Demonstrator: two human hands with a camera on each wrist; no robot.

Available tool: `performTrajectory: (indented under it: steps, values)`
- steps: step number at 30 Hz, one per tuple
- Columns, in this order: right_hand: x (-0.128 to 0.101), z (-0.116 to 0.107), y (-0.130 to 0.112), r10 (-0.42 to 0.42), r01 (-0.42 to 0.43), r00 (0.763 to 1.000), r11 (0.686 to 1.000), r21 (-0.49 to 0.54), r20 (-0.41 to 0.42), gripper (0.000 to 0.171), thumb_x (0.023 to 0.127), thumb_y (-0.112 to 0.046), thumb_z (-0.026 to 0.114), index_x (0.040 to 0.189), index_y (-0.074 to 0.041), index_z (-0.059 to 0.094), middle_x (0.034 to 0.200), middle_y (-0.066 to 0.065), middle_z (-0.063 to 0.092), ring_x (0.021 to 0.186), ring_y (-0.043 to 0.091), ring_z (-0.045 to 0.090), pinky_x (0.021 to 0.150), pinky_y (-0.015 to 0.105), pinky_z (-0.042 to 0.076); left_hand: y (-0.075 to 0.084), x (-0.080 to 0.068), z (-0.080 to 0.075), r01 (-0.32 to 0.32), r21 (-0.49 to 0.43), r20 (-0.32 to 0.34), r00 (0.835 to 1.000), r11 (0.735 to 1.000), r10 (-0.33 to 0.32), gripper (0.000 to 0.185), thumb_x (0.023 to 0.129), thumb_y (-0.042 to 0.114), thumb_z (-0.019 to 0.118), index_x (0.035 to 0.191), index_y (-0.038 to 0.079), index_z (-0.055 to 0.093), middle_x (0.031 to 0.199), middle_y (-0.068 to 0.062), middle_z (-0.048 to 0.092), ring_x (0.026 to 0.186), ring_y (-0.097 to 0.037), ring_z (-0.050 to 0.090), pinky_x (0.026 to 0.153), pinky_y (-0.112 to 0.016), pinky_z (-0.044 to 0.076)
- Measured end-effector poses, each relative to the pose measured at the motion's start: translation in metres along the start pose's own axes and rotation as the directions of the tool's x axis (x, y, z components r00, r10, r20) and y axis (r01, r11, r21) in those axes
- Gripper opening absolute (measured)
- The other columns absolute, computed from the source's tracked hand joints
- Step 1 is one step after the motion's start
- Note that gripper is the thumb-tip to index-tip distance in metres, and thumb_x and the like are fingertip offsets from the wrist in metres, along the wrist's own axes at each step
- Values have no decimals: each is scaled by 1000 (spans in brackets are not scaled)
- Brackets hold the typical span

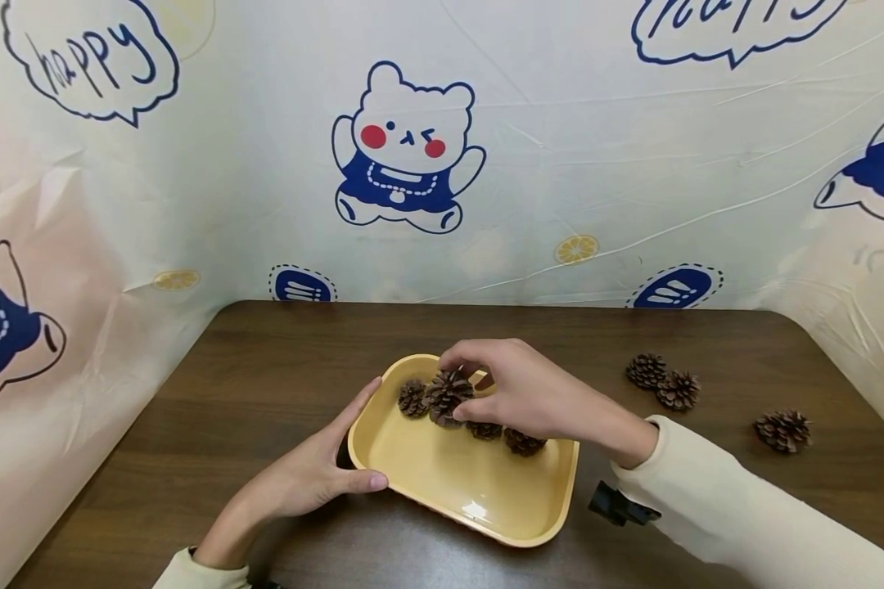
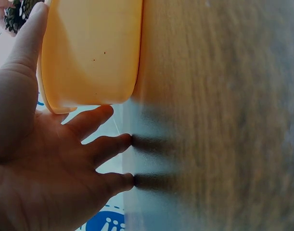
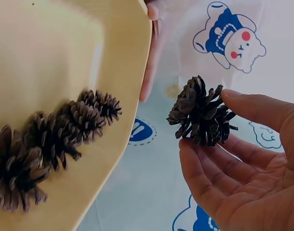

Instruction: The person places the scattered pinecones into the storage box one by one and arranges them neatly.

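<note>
In the head view my right hand (image 1: 530,388) pinches a brown pine cone (image 1: 448,397) between thumb and fingers above a yellow plastic tray (image 1: 457,491). The right wrist view shows that pine cone (image 3: 202,113) held apart from the tray (image 3: 120,91) by the fingertips of the right hand (image 3: 252,159). Several pine cones (image 3: 53,139) lie in a row inside the tray, partly covered by the right hand in the head view. My left hand (image 1: 302,474) rests against the tray's left end, its thumb at the rim and its fingers spread straight (image 2: 110,144).
On the brown wooden table (image 1: 265,352), two pine cones touch each other, one (image 1: 646,370) behind the other (image 1: 678,390). Another pine cone (image 1: 783,431) lies farther right. A printed sheet (image 1: 530,196) with bear drawings stands round the back and sides.
</note>
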State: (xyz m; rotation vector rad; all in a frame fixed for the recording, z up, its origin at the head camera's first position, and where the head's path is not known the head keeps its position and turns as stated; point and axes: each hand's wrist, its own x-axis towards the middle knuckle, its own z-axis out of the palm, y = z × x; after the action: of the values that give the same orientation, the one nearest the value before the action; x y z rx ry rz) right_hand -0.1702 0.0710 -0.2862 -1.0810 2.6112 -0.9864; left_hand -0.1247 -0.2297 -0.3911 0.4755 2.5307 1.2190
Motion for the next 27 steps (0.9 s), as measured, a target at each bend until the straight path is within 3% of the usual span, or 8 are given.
performTrajectory:
  steps: [13,27]
  values:
    - [26,18,-5,-11,9,998,999,37,58,40,89,-10,82,127,-11,71,126,4,75,114,20,70,103,42,56,-1,1,-1,6,-9,7,1000,1000,-6,113,90,39,83,169,38,3,174,-13,23,154,-39,29,120,-66,26]
    - [52,36,5,7,-24,982,996,84,186,43,88,-7,82,129,-10,71,131,6,73,108,17,71,94,30,56,0,0,-1,21,15,7,1000,1000,-21,112,90,43,82,169,39,3,174,-18,21,154,-43,30,119,-67,29]
